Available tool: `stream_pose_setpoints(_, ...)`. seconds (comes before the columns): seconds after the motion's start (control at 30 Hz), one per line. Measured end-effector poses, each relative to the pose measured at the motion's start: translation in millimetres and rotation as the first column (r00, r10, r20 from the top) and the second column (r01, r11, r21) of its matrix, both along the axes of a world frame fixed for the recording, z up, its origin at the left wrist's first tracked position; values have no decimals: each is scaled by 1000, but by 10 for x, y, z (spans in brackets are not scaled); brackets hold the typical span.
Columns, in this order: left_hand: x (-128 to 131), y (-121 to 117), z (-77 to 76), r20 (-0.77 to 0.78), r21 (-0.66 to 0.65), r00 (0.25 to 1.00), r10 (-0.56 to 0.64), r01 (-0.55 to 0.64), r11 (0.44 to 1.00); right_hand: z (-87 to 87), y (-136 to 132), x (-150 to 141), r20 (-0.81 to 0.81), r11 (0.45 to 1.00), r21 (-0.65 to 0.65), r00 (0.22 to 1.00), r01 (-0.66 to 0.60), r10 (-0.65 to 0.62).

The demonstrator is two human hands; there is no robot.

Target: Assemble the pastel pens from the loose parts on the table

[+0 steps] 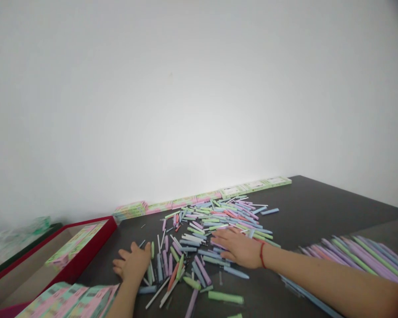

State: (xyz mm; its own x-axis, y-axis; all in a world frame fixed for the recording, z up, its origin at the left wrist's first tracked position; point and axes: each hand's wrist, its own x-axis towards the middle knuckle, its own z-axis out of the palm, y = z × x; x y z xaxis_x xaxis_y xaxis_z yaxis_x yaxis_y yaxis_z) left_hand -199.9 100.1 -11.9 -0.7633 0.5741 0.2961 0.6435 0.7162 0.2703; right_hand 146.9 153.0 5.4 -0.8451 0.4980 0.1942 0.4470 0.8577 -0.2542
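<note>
A heap of pastel pen parts in pink, purple, green and blue lies spread over the dark table. My left hand rests flat at the heap's left edge, fingers spread, touching a few loose barrels. My right hand, with a red string on its wrist, lies flat on the middle of the heap, fingers stretched toward the left. Neither hand grips anything that I can see.
A red-rimmed box with printed packs inside stands at the left. Flat green and pink packs line the wall. More packs lie at the near left. Assembled purple and green pens lie in rows at the right.
</note>
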Motion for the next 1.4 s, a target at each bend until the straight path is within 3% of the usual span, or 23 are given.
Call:
stream_pose_setpoints(0.23, 181, 54, -51, -31, -192, 943, -332, 321, 928, -58, 194, 90, 29, 998, 65, 1000, -2, 0)
stream_pose_setpoints(0.53, 746, 271, -139, 7, -174, 827, -562, 554, 814, -102, 546, 351, -2, 980, 116, 987, 159, -160)
stream_pose_setpoints(0.67, 938, 334, -121, 24, -115, 787, -616, 615, 780, -17, 398, 234, -17, 982, 135, 991, 131, -130)
stream_pose_setpoints(0.8, 990, 351, -105, 35, -42, 742, -669, 670, 741, 105, 49, 4, 16, 991, 126, 999, -34, 32)
stream_pose_setpoints(0.93, 949, 322, -42, 41, 48, 722, -691, 689, 723, 104, -245, -152, 84, 971, 109, 975, -212, 203)
stream_pose_setpoints(1.07, 968, 140, 114, 27, 153, 700, -714, 703, 695, 35, -334, -213, 115, 965, 99, 966, -242, 231)
stream_pose_setpoints(1.17, 1101, -151, 268, 16, 200, 646, -763, 745, 636, 46, -327, -212, 76, 979, 49, 978, -199, 195)
stream_pose_setpoints(1.3, 1410, -666, 425, 53, 206, 519, -853, 830, 518, 142, -462, -130, -51, 994, -92, 998, -50, 45)
stream_pose_setpoints(1.33, 1490, -793, 437, 92, 222, 446, -890, 862, 455, 161, -545, -101, -82, 990, -144, 997, -3, -9)
stream_pose_setpoints(1.4, 1630, -1017, 408, 191, 273, 350, -917, 878, 392, 166, -765, -48, -111, 963, -264, 990, 58, -90)
